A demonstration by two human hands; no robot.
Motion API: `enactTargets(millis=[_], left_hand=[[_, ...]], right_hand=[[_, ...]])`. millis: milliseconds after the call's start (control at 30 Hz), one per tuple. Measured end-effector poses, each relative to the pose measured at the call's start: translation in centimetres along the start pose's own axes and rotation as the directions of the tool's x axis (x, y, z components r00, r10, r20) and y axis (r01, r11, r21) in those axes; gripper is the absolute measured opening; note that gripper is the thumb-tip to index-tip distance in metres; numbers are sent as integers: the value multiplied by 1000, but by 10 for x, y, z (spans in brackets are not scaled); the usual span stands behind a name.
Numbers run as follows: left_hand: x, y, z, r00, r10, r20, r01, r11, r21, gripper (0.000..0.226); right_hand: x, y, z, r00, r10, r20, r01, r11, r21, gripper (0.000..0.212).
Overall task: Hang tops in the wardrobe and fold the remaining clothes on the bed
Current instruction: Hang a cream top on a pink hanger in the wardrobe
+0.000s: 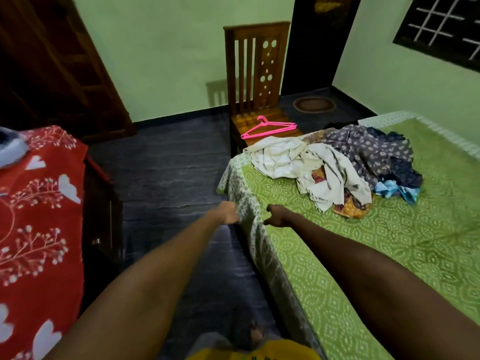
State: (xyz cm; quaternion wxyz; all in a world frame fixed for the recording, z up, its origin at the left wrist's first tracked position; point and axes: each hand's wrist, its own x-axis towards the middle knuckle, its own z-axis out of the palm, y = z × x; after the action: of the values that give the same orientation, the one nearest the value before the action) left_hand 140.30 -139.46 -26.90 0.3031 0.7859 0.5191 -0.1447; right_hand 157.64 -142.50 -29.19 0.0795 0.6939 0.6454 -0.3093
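No readable text, labels, brands or numbers anywhere. Dark marks on yellow garment (259, 353) at bottom edge cut off, illegible. Bed sheets (363, 255) carry patterns only, no lettering.

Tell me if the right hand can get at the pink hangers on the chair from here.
Probably not without stepping forward: the right hand is at the bed's near edge, while the pink hangers lie on the wooden chair beyond the clothes pile. Nothing blocks the way.
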Motion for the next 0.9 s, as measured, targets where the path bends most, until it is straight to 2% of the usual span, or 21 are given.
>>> enactTargets(millis=[167,333,500,633,767,900], left_hand=[[81,-8,-50,1000,-2,-14,1,999,-47,37],[171,-19,-94,998,61,31,-59,996,-73,64],[250,-20,-140,978,144,149,-139,989,-44,66],[317,-19,-170,958,156,242,-173,984,50,75],[364,-1,-183,930,180,322,-235,962,142,78],[420,21,-189,901,231,366,-292,949,121,82]], right_hand=[[78,12,-40,999,36,31,-37,998,48,62],[152,25,-73,994,105,26,-107,985,133,63],[208,43,-96,970,240,40,-243,944,224,69],[246,57,-110,945,322,49,-320,890,323,69],[270,75,-117,908,408,91,-412,835,365,68],[300,109,-131,876,471,105,-466,770,436,67]])
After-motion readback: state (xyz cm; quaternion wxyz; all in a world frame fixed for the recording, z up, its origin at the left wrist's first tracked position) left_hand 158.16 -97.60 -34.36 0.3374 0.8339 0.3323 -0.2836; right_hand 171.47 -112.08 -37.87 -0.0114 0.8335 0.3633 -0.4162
